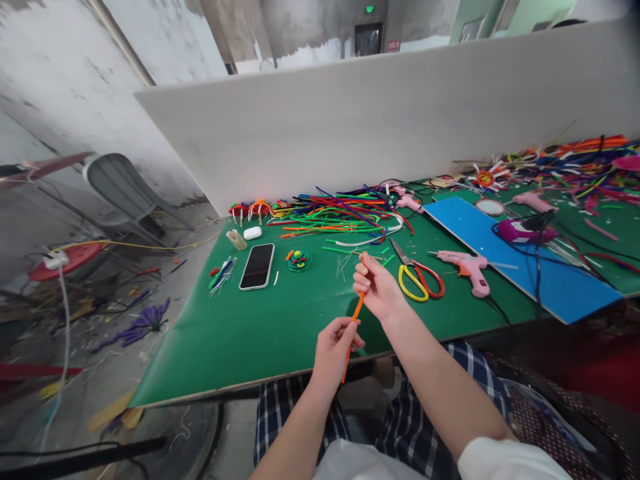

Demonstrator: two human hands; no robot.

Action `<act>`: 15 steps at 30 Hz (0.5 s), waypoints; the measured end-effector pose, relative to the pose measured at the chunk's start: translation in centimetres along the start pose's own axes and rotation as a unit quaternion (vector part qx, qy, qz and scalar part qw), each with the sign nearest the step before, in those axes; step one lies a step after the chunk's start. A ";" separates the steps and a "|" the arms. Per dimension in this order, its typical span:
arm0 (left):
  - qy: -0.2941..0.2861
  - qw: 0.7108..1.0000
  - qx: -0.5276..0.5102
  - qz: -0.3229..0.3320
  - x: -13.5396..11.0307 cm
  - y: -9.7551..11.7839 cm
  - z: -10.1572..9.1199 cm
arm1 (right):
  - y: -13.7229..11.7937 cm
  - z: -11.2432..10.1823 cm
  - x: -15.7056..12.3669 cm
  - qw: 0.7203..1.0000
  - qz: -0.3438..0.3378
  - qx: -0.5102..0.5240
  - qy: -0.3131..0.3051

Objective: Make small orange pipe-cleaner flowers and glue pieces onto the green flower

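Observation:
An orange pipe cleaner [359, 307] runs at a slant between my two hands, above the front edge of the green table [240, 340]. My left hand [336, 343] pinches it low down, and its lower end hangs below the fingers. Higher up, my right hand [377, 287] is closed around the upper part near its tip. Just right of that hand lie scissors [417, 273] with one yellow and one red handle, blades apart. A coiled green piece [299, 261] with a yellow centre and orange bit rests to the left.
A phone [257, 267], a white earbud case [253, 233] and thin sticks [223, 277] lie at left. Many coloured pipe cleaners [340, 210] are heaped at the back. Rightward are a pink glue gun [465, 267] and a blue board [525, 267]. A white partition [350, 133] stands behind.

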State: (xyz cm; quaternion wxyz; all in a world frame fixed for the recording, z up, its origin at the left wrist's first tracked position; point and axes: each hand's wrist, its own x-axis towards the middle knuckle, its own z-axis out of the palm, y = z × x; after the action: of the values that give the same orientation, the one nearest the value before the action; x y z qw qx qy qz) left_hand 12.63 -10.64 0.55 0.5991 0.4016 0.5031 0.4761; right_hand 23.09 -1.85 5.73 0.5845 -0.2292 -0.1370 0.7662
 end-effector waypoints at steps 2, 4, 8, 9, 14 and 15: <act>-0.048 0.998 -0.025 -0.021 0.1 0.2 0.3 | 0.2 0.3 -0.4 1.000 -0.010 -0.024 -0.015; -0.078 0.995 -0.041 -0.035 0.2 0.6 0.5 | 0.5 0.7 -0.7 0.999 0.002 -0.044 -0.019; -0.074 0.996 -0.038 -0.021 0.1 1.0 0.9 | 0.7 1.1 -1.4 0.999 0.028 -0.033 -0.022; -0.075 0.996 -0.034 -0.018 -0.1 1.0 0.9 | 0.7 1.2 -1.5 0.999 0.023 -0.022 -0.017; -0.105 0.994 -0.002 -0.017 -0.6 1.1 1.2 | 0.3 1.4 -1.9 0.999 -0.036 -0.016 0.009; -0.102 0.995 0.003 -0.016 -0.7 1.1 1.2 | 0.2 1.4 -1.9 0.998 -0.052 -0.021 0.010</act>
State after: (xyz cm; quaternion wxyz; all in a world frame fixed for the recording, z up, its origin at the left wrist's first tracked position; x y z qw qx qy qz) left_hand 13.60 -11.06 1.93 0.6534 0.4417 0.4475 0.4216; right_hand 22.60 -3.67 7.14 0.6196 -0.2417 -0.1592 0.7296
